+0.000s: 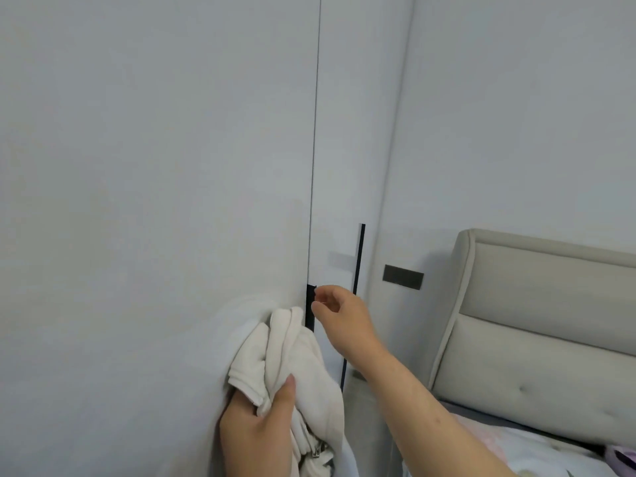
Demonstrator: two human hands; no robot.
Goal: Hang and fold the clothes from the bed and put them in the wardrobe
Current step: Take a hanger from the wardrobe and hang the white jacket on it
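Note:
A bundled cream-white garment (303,359) with a metal zip or buckle at its lower end sits in my left hand (258,432), thumb pressed over the cloth, low in the middle of the head view. My right hand (339,311) reaches to the black recessed handle (310,306) at the seam between two pale grey wardrobe doors (155,201). Its fingers are curled at the handle's edge; whether they hook into it I cannot make out. The doors appear closed.
A second thin black handle strip (358,263) runs down the narrower right door. A dark switch plate (402,277) is on the wall beside it. The beige padded headboard (537,318) and the bed with light patterned bedding (537,452) lie at the right.

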